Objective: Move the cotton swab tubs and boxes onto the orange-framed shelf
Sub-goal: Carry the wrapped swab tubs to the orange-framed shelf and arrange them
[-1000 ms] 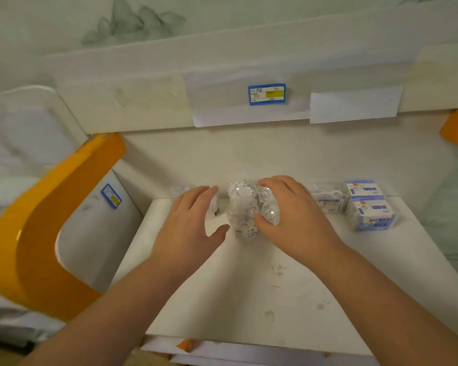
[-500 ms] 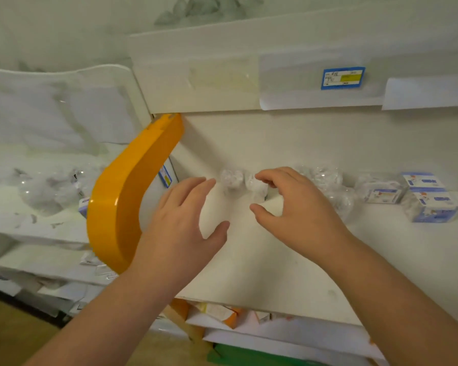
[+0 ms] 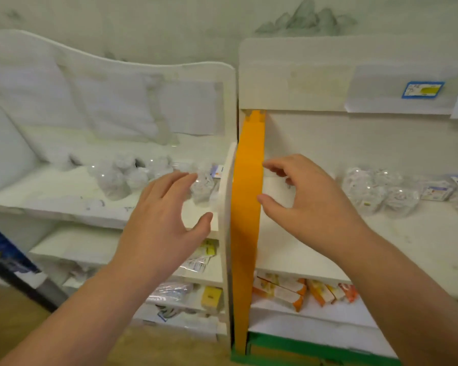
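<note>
The orange frame [image 3: 247, 207] stands edge-on in the middle, with its white shelf board [image 3: 421, 233] to the right. On that board sit clear cotton swab tubs [image 3: 368, 191] and blue-and-white boxes [image 3: 436, 190]. On the white shelf [image 3: 50, 196] to the left lie several more clear tubs [image 3: 122, 175] and a blue-labelled box [image 3: 217, 171]. My left hand [image 3: 167, 223] hovers over the left shelf's front edge, fingers spread, holding nothing. My right hand [image 3: 307, 204] hangs just right of the orange frame, fingers loosely curved, empty.
A white side panel [image 3: 229, 207] of the left unit stands against the orange frame. Lower shelves hold orange and yellow packets [image 3: 302, 289] and plastic-wrapped items [image 3: 175, 291]. A blue price tag [image 3: 422, 89] hangs on the upper right board. Wooden floor shows at the bottom left.
The view has swung left, bringing the left shelf with its tubs into sight. Both hands came away from the tubs on the orange-framed shelf and moved left, empty.
</note>
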